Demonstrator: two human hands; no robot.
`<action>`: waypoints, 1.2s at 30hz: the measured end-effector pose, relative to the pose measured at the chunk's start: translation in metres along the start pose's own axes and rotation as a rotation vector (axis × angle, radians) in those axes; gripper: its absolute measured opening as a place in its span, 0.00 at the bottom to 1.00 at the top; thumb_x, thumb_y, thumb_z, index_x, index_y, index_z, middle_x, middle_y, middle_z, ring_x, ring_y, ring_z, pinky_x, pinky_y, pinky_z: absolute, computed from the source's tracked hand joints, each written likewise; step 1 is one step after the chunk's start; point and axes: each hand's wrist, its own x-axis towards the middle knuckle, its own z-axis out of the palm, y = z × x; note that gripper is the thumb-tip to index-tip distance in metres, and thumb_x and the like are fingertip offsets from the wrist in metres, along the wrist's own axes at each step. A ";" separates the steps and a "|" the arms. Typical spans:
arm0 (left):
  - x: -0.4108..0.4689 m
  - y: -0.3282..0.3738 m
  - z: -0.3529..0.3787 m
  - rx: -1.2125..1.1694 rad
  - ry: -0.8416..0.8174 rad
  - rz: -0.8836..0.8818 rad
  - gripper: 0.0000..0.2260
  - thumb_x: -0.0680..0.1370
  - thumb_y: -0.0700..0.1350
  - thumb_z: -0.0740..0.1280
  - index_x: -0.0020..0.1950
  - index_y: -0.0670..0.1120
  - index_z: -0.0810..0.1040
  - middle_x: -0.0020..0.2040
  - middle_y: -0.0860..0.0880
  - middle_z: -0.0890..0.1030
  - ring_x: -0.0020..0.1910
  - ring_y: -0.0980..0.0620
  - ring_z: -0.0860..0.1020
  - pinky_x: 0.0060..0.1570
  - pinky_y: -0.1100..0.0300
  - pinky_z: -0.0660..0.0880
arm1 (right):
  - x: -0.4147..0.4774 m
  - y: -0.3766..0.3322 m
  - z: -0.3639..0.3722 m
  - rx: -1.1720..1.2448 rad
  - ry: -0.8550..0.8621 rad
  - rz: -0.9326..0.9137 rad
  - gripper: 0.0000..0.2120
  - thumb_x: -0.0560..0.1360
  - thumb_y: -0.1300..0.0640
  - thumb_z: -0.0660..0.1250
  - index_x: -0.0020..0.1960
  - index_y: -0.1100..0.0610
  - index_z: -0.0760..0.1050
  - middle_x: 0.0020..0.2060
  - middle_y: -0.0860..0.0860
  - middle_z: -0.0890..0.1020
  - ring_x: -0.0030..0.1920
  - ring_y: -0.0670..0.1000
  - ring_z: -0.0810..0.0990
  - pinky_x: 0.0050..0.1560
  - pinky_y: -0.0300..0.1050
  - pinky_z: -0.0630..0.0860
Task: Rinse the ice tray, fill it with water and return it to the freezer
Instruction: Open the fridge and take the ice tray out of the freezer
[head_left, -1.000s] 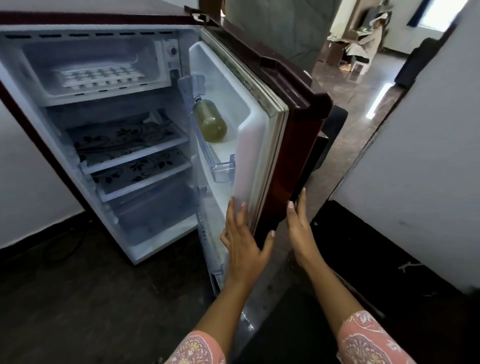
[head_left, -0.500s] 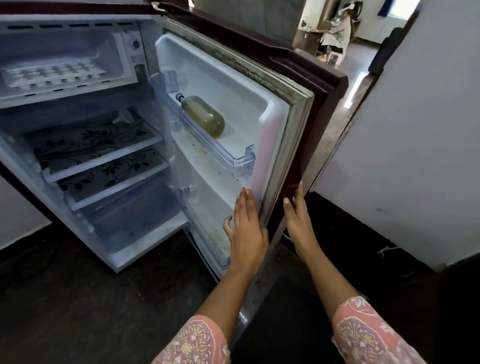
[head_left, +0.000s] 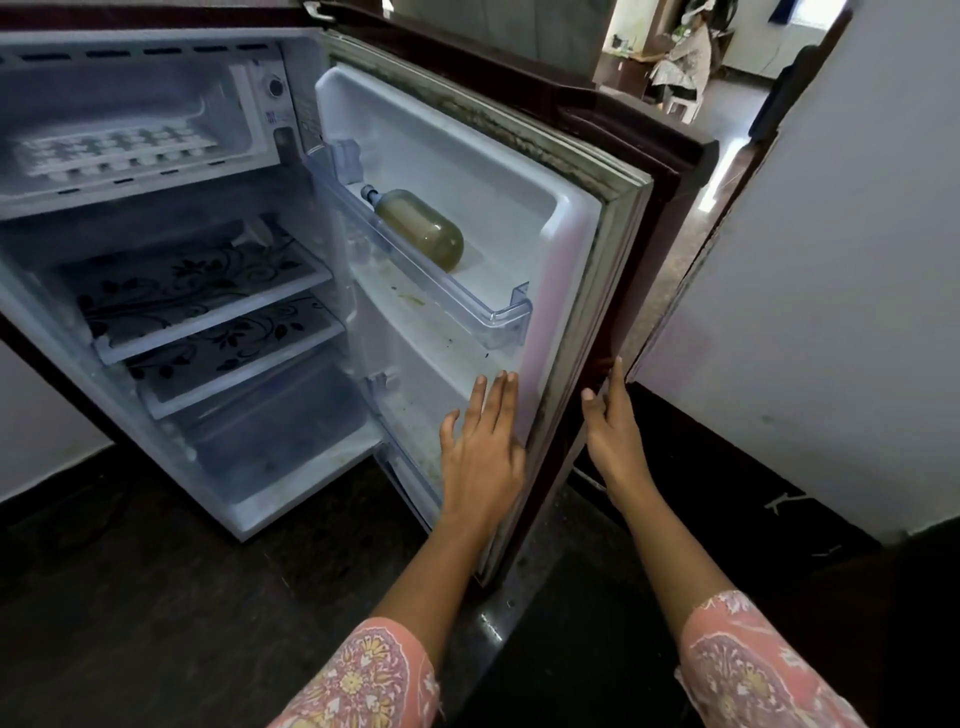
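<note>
The ice tray (head_left: 111, 150) sits in the freezer compartment (head_left: 130, 119), upper left of the frame. Both hands are empty: the left hand (head_left: 483, 452), fingers extended and close together, lies flat on the door (head_left: 519, 218) liner; the right hand (head_left: 613, 441) rests on the door's outer edge (fingers loosely parted). Likely step: closing. Push evenly until the gasket seats.
</note>
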 end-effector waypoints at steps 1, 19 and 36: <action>-0.003 -0.006 -0.001 0.018 0.001 0.003 0.30 0.74 0.46 0.60 0.75 0.46 0.57 0.74 0.48 0.64 0.74 0.49 0.61 0.64 0.47 0.66 | -0.008 -0.001 0.003 -0.061 0.077 -0.054 0.27 0.81 0.53 0.54 0.76 0.50 0.46 0.76 0.52 0.50 0.75 0.53 0.53 0.72 0.52 0.56; -0.071 -0.174 -0.033 0.243 -0.011 -0.385 0.27 0.76 0.51 0.52 0.73 0.41 0.63 0.73 0.44 0.66 0.72 0.48 0.58 0.69 0.52 0.48 | -0.049 -0.002 0.195 -0.823 -0.416 -0.614 0.25 0.75 0.50 0.52 0.69 0.57 0.67 0.67 0.54 0.72 0.68 0.55 0.70 0.69 0.48 0.51; 0.000 -0.329 -0.084 0.269 0.069 -0.540 0.27 0.77 0.51 0.52 0.73 0.40 0.60 0.74 0.43 0.63 0.73 0.48 0.58 0.71 0.52 0.44 | 0.019 -0.086 0.368 -0.757 -0.378 -0.719 0.26 0.77 0.47 0.48 0.72 0.57 0.63 0.70 0.54 0.68 0.72 0.55 0.63 0.71 0.48 0.41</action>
